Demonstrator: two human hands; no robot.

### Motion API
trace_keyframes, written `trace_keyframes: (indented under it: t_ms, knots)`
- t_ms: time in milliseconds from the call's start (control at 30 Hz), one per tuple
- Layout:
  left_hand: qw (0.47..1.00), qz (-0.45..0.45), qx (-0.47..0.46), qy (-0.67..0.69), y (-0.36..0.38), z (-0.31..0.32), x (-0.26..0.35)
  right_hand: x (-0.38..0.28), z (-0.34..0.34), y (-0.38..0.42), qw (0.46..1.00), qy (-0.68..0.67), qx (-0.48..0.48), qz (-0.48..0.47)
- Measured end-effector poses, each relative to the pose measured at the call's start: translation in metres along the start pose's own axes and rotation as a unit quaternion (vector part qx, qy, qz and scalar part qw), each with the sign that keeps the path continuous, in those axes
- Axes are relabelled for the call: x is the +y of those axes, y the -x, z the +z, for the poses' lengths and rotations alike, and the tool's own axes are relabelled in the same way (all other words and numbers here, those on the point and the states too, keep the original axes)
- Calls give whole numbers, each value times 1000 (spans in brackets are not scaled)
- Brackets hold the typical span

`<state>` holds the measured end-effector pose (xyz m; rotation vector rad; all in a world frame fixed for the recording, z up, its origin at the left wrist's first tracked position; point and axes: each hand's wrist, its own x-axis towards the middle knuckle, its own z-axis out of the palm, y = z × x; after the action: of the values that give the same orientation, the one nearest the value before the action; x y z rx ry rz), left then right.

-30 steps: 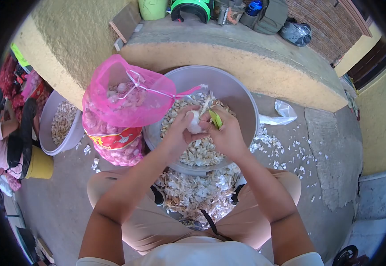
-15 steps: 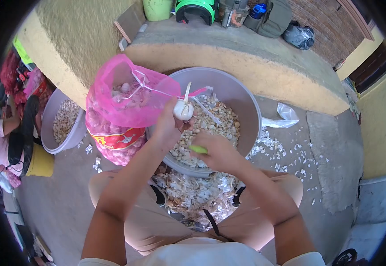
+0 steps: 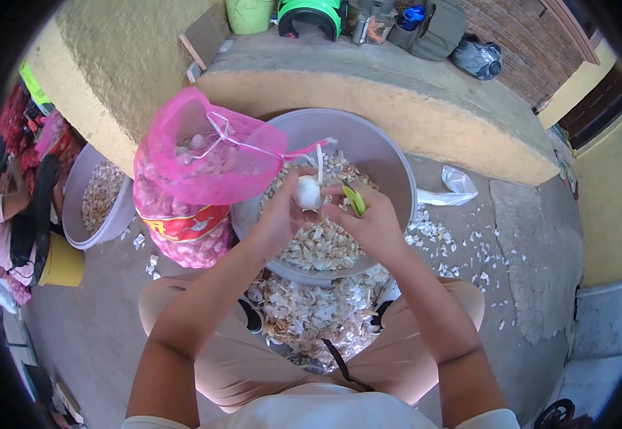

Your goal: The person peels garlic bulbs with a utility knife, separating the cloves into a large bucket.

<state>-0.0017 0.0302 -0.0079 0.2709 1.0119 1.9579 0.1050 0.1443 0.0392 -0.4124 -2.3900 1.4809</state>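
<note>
A white garlic bulb (image 3: 307,194) with its stalk pointing up rests in my left hand (image 3: 279,220), whose fingers are closed around it. My right hand (image 3: 375,225) grips a small green-handled knife (image 3: 354,201), its blade mostly hidden. The right fingertips are right at the bulb's side. Both hands are above a large grey basin (image 3: 399,164), over the loose garlic cloves (image 3: 318,247) inside it. Left of the basin stands a pink mesh bag (image 3: 214,171) full of garlic bulbs, its mouth open and a white tie across it.
Between my feet lies a heap of garlic skins (image 3: 318,314); more scraps litter the floor at right, near a plastic bag (image 3: 457,187). A second basin (image 3: 119,211), a yellow bucket (image 3: 63,261) and a seated person (image 3: 11,222) are at left. A concrete ledge (image 3: 368,93) runs behind.
My right hand has moved up to the bulb, and the knife has turned upright in it. The left hand has shifted slightly right and down, with the bulb's stalk now further right.
</note>
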Motion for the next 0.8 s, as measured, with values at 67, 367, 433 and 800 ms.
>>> trace_keyframes:
  t_ms: [67,367,433,800]
  knots:
    - [999,29,-30,-25,0,-1,-5,4,4,-2,998,32,38,-45]
    - [990,93,-59,-87,-3,-10,-22,6,12,-4,988,94,72,-98]
    - [988,96,-69,-104,-2,-11,-22,4,8,-4,991,85,56,-88]
    - [992,93,-53,-62,1,-6,-21,18,18,-5,974,157,16,-165]
